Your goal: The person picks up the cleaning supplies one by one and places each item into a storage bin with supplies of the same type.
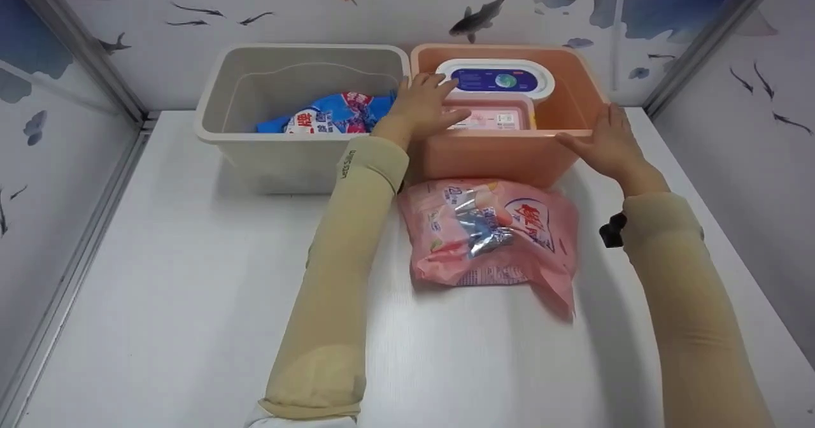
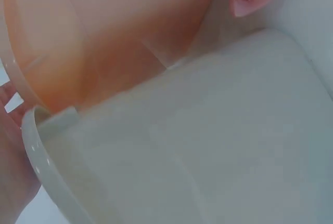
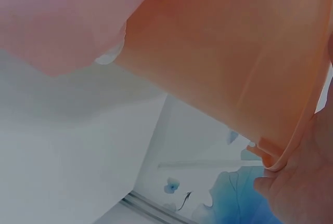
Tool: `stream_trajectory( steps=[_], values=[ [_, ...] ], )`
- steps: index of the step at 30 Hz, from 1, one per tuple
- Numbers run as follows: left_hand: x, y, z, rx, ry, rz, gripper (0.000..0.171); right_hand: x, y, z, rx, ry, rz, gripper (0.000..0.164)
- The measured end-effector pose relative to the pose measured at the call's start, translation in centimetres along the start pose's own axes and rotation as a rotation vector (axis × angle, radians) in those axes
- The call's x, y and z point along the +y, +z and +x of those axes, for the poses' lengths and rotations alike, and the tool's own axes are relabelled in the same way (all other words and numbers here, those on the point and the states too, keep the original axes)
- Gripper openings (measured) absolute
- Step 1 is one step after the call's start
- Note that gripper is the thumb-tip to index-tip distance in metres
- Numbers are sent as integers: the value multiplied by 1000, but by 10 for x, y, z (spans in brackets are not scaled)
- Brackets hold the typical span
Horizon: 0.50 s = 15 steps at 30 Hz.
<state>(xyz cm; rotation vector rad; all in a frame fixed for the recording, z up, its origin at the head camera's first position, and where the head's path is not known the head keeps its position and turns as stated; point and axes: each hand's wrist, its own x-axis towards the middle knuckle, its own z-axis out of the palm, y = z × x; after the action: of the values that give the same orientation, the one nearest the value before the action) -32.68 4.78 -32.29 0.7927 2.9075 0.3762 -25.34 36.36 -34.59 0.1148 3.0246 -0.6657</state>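
An orange bin (image 1: pixel 490 154) stands at the back right, holding a white oval-lidded pack (image 1: pixel 541 87) and a pink pack (image 1: pixel 487 121). My left hand (image 1: pixel 420 106) reaches over the bin's left front corner, fingers stretched out, where the grey bin's rim (image 2: pixel 44 169) meets it. My right hand (image 1: pixel 614 144) lies against the orange bin's right front corner with straight fingers; in the right wrist view it touches the orange rim (image 3: pixel 307 109). A pink plastic bag (image 1: pixel 496 237) with a clear window lies right in front of the orange bin.
The grey bin (image 1: pixel 280 160) stands left of the orange one, a blue printed bag (image 1: pixel 337 114) inside it. Printed wall panels (image 1: pixel 382 20) close off the back and sides of the white table (image 1: pixel 191 288).
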Motion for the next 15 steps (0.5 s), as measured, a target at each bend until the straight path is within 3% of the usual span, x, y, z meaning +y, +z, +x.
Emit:
stream_trajectory(
  steps=[15],
  values=[
    [-41, -9, -40, 38, -111, -48, 74, 0, 3, 1, 4, 23, 105, 111]
  ],
)
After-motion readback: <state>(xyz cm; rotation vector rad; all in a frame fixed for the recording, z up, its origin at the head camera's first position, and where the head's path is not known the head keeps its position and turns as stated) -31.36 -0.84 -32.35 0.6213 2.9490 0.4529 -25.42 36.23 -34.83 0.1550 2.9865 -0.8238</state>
